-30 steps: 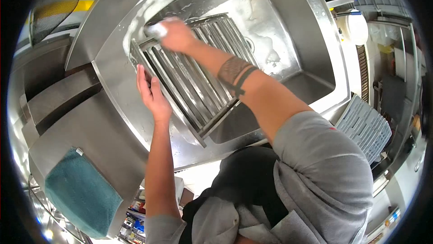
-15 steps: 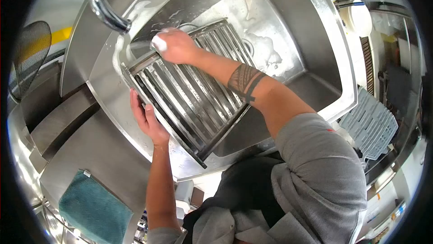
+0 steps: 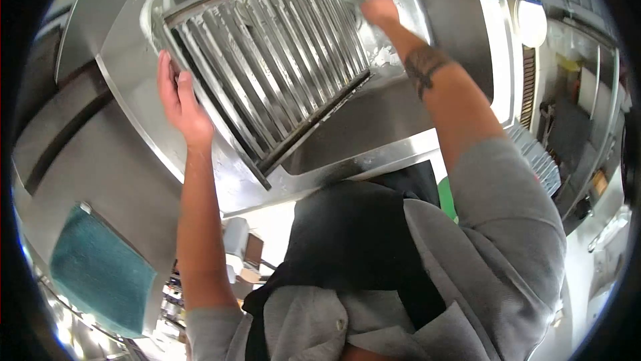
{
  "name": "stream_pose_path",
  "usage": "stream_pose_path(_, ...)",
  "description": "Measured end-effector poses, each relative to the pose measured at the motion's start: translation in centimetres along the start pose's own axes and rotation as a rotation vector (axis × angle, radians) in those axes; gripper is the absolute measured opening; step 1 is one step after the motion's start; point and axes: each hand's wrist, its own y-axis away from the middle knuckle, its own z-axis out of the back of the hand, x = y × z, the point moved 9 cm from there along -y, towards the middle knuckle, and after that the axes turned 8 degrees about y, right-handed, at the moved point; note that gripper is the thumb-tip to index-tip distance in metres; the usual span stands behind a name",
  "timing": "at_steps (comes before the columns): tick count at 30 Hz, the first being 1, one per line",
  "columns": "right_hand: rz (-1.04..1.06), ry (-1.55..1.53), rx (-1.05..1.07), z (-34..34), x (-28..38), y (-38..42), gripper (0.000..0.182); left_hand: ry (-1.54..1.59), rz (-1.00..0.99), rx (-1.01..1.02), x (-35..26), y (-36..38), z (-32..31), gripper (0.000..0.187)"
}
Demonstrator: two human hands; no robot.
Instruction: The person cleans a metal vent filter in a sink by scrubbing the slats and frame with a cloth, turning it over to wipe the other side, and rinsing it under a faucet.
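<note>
A metal hood baffle filter (image 3: 267, 60) with long parallel slats leans tilted in the steel sink (image 3: 461, 34), its near left corner over the rim. My left hand (image 3: 180, 104) is at the filter's left edge, fingers stretched and thumb apart, steadying it with the palm side. Beyond the filter's right end, my right hand (image 3: 380, 10) is closed over the soapy basin. Motion blurs a greyish thing at its fingers, and I cannot make out what it is. Suds and wet streaks show on the slats and the basin floor.
A green-blue cloth (image 3: 100, 271) lies on the steel counter (image 3: 127, 160) at the left. On the right are a round white container (image 3: 531, 22) and a grey ridged rack (image 3: 537, 157). The sink's front rim (image 3: 394, 150) runs close to my apron.
My right hand has moved from the filter's far left corner to beyond its right end. The view has shifted, so the tap has left it. My left hand stays at the filter's left edge.
</note>
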Motion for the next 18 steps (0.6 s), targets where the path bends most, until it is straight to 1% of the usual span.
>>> stream_pose_path(1,-0.107,-0.034,0.318,-1.1,-0.2,4.0,0.049,0.035,0.002,-0.012,0.2,0.0,0.1,0.045)
stream_pose_path(2,-0.038,0.211,0.358,-5.8,-1.7,5.8,0.045,0.069,0.002,-0.02,0.5,0.0,0.3,0.044)
stream_pose_path(3,-0.049,0.054,0.451,-7.5,-1.8,10.3,0.035,0.034,-0.004,-0.029,0.8,0.0,0.6,0.044)
stream_pose_path(4,0.016,0.355,0.637,-8.9,-0.4,13.2,0.033,0.058,0.019,-0.049,0.7,0.1,0.6,0.043)
stream_pose_path(6,-0.172,0.203,0.684,-11.1,-0.2,17.5,0.035,-0.036,-0.012,-0.061,0.6,-0.1,0.9,0.043)
stream_pose_path(7,-0.155,0.22,0.676,-13.7,-1.0,17.3,0.035,-0.061,0.009,-0.098,-0.3,0.0,0.9,0.043)
stream_pose_path(8,-0.157,0.164,0.697,-18.0,-2.4,17.0,0.039,0.003,-0.01,-0.082,0.9,-0.2,1.1,0.043)
stream_pose_path(9,-0.159,0.107,0.716,-21.8,-3.6,17.1,0.044,-0.046,-0.013,-0.092,0.4,-0.2,1.2,0.043)
stream_pose_path(10,-0.144,0.12,0.708,-25.2,-4.6,17.7,0.044,-0.094,-0.018,-0.099,-0.2,-0.2,1.1,0.043)
stream_pose_path(11,-0.098,0.099,0.635,-27.9,-5.0,17.7,0.047,-0.09,-0.025,-0.119,-0.4,-0.4,1.2,0.043)
stream_pose_path(12,-0.05,0.078,0.56,-28.8,-4.4,17.3,0.051,-0.107,-0.042,-0.121,-0.5,-0.6,1.1,0.042)
stream_pose_path(13,-0.635,-0.745,0.635,-16.7,1.8,23.2,0.044,-0.123,-0.054,-0.123,-0.5,-0.7,1.1,0.042)
stream_pose_path(14,-0.82,-0.978,0.661,-11.5,6.1,27.3,0.038,-0.119,-0.056,-0.143,-0.5,-0.8,1.4,0.042)
stream_pose_path(15,-0.885,-1.1,0.689,-9.1,8.9,30.0,0.033,-0.125,-0.049,-0.143,-0.5,-1.1,1.5,0.042)
stream_pose_path(16,-0.916,-1.158,0.727,-6.9,11.8,32.4,0.03,-0.128,-0.041,-0.142,-0.5,-1.3,1.5,0.043)
stream_pose_path(18,-0.781,-1.117,0.756,-4.3,15.8,35.2,0.029,-0.123,-0.045,-0.168,-0.4,-1.7,1.8,0.042)
